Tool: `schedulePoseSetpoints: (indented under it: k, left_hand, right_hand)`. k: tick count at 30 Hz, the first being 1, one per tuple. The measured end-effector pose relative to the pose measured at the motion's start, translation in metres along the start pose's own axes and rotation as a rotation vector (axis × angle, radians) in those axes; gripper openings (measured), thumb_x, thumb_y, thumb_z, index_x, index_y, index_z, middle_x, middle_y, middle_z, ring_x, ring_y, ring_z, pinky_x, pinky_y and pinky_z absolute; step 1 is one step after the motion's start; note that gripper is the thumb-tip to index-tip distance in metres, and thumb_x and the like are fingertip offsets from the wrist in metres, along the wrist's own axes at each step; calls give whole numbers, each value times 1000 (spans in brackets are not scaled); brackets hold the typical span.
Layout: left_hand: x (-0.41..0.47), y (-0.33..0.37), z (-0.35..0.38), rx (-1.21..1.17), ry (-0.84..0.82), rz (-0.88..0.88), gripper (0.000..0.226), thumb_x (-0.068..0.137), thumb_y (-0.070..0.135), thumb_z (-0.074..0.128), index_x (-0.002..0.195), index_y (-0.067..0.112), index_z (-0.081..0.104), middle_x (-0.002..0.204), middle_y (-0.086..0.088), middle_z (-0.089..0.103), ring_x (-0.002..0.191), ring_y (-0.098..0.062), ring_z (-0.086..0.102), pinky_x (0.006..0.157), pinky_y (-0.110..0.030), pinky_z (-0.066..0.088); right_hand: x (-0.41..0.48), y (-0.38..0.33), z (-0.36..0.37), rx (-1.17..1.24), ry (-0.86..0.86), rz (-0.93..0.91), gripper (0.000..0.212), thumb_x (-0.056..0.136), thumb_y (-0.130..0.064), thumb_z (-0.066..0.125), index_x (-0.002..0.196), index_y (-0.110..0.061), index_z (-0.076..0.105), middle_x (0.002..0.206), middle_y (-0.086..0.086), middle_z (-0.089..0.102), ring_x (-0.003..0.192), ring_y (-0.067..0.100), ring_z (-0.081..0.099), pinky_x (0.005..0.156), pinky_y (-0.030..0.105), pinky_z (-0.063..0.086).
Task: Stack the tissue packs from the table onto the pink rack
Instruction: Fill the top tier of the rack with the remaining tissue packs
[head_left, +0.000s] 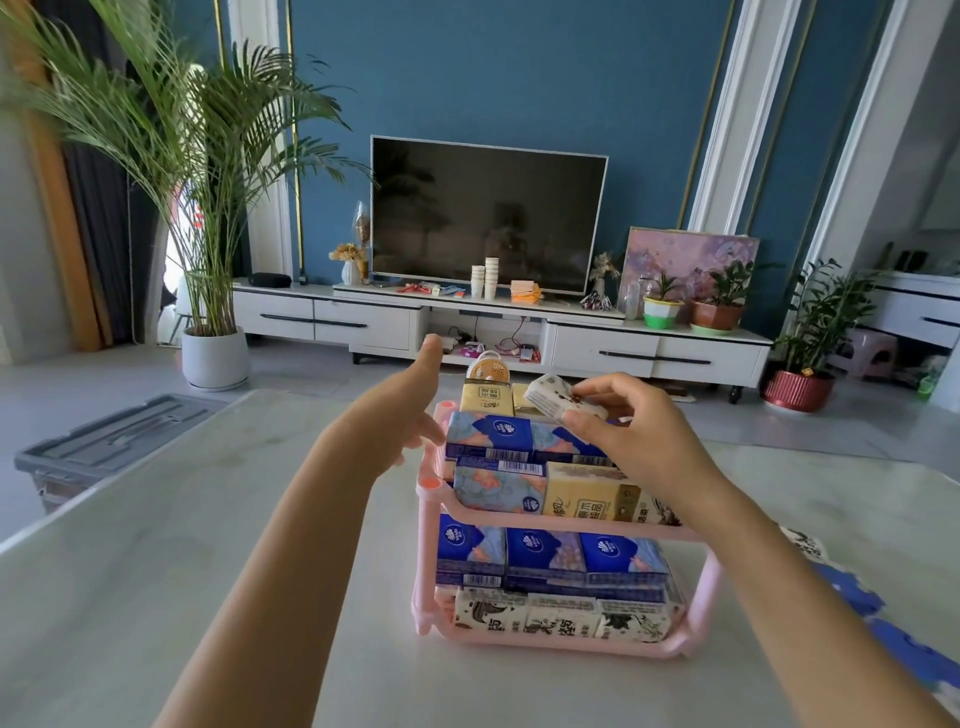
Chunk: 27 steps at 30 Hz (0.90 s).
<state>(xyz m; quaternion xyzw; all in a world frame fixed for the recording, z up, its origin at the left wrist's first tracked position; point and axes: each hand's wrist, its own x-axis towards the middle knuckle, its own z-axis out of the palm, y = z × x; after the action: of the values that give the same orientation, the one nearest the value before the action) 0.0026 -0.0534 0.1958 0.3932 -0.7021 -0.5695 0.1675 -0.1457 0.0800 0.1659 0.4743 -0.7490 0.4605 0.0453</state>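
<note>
A pink two-tier rack (431, 519) stands on the pale table (182, 571), both tiers filled with blue, yellow and white tissue packs. My right hand (628, 431) pinches a white patterned tissue pack (553, 397), tilted above the back right of the top tier. Blue packs (491, 434) and yellow packs (485, 400) lie stacked beneath it. My left hand (405, 410) is open beside the rack's upper left rim, its fingertips touching or nearly touching the rim near the blue packs. The lower tier holds blue packs (545, 553) over white printed ones (561, 618).
More packs, blue (852, 597) and white patterned (805, 545), lie on the table to the right behind my forearm. A small orange fan (485, 369) stands behind the rack. Beyond the table are a grey crate (104, 441), a TV cabinet and potted plants.
</note>
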Motion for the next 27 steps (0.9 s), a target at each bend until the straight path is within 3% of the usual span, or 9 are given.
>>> schedulePoseSetpoints:
  k: [3,8,14,20,24,27]
  left_hand:
    - [0,-2,0,15,15,2,80,92,62,15,145,2,18,139,-23,43,137,-35,28,114,-51,18]
    - [2,-3,3,14,32,-11,76,93,59,18,144,2,21,137,-21,47,136,-35,31,114,-49,20]
    - [5,-6,1,3,27,-24,73,94,56,26,143,3,22,133,-20,51,135,-34,33,114,-49,21]
    - [7,-10,0,53,70,-7,61,95,45,39,138,3,32,123,-18,59,127,-33,42,106,-46,31]
    - [9,-7,4,134,130,50,46,97,34,42,129,1,45,119,-15,60,102,-25,49,92,-34,42]
    - [12,-8,8,178,147,23,44,96,30,43,127,0,46,113,-18,63,99,-24,50,95,-40,36]
  right_hand:
    - [1,-2,-1,-26,13,-33,28,87,-24,62,114,-19,58,105,-10,56,90,0,51,56,1,41]
    - [1,1,-10,13,19,5,28,87,-25,62,115,-19,58,112,-5,58,98,5,51,61,9,40]
    - [-1,4,-23,74,29,67,31,88,-24,62,117,-16,57,107,-5,56,97,7,53,58,11,43]
    - [0,9,-29,101,55,103,30,88,-25,61,116,-17,57,108,-4,59,93,6,55,58,15,43]
    - [3,23,-49,151,259,245,26,90,-26,57,114,-15,55,99,-5,57,76,3,53,53,14,37]
    - [-1,38,-57,235,295,429,17,90,-23,57,105,-15,55,95,0,59,71,6,54,53,18,45]
